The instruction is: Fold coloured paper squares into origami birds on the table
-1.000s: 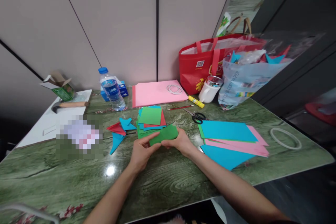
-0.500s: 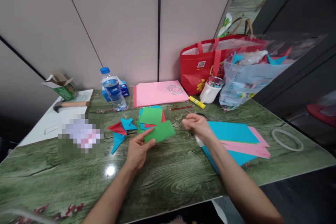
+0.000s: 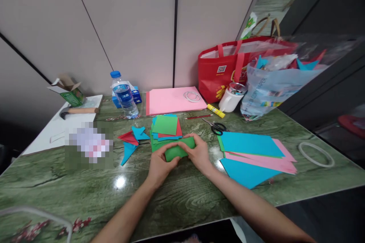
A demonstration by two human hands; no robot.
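Observation:
A green sheet of paper (image 3: 176, 153), bent or folded into a narrow oblong, is held just above the table between both hands. My left hand (image 3: 160, 165) grips its left end, thumb in front and fingers behind. On its right end, my right hand (image 3: 199, 153) pinches it the same way. Right behind the hands lies a stack of green, red and blue paper squares (image 3: 165, 125). Left of that stack sits a folded blue and red paper piece (image 3: 131, 138) with pointed arms.
Scissors (image 3: 217, 127) lie beyond my right hand, beside blue and pink sheets (image 3: 251, 144). Farther back are a pencil (image 3: 199, 117), glue stick (image 3: 216, 110), white mug (image 3: 231, 98), red bag (image 3: 212, 78) and water bottle (image 3: 125, 97). A hammer (image 3: 82, 110) rests at left.
My right hand has come left from near the scissors and taken hold of the green paper's right end. The scissors now show fully. My left hand keeps its hold.

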